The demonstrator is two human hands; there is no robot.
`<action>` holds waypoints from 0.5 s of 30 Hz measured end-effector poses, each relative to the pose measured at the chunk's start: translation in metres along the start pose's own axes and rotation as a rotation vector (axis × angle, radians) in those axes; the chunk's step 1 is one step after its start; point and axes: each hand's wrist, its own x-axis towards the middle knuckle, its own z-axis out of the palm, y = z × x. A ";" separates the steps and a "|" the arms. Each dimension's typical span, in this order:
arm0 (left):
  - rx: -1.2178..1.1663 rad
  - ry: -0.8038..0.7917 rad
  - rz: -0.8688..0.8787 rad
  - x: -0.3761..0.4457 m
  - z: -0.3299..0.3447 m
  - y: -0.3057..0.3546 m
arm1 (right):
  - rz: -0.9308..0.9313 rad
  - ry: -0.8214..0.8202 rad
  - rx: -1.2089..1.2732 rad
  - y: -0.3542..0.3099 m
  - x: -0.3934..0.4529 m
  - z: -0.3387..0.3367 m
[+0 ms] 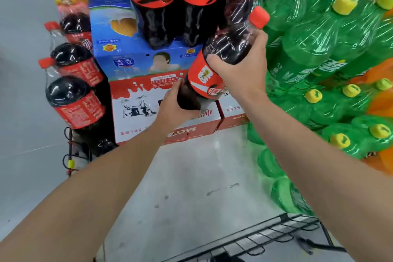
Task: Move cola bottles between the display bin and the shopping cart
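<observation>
While tilted, cola bottle [214,70] shows red label.

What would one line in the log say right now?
left hand: holds cola bottle base | right hand: grips bottle shoulder | bottle: tilted, lifted | cart: wire edge below

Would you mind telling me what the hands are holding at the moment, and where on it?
Both hold one cola bottle: the right hand grips its upper body above the label, the left hand its base.
</observation>
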 end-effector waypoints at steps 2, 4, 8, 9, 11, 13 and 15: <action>0.024 0.005 0.001 0.004 -0.002 -0.002 | -0.030 -0.008 -0.031 -0.003 0.000 0.007; 0.096 0.013 -0.002 0.005 -0.007 -0.007 | -0.087 -0.033 -0.065 -0.008 -0.004 0.016; 0.176 0.045 -0.051 -0.010 -0.016 -0.008 | -0.231 -0.098 -0.159 -0.027 -0.019 0.037; 0.174 0.046 -0.054 -0.014 -0.018 -0.010 | -0.265 -0.115 -0.180 -0.030 -0.024 0.041; 0.160 0.057 -0.041 -0.022 -0.027 -0.009 | -0.293 -0.156 -0.215 -0.033 -0.032 0.047; 0.104 0.092 -0.026 -0.028 -0.040 -0.002 | -0.260 -0.177 -0.220 -0.034 -0.034 0.047; -0.005 0.125 0.039 -0.035 -0.053 0.013 | -0.265 -0.213 -0.175 -0.034 -0.032 0.039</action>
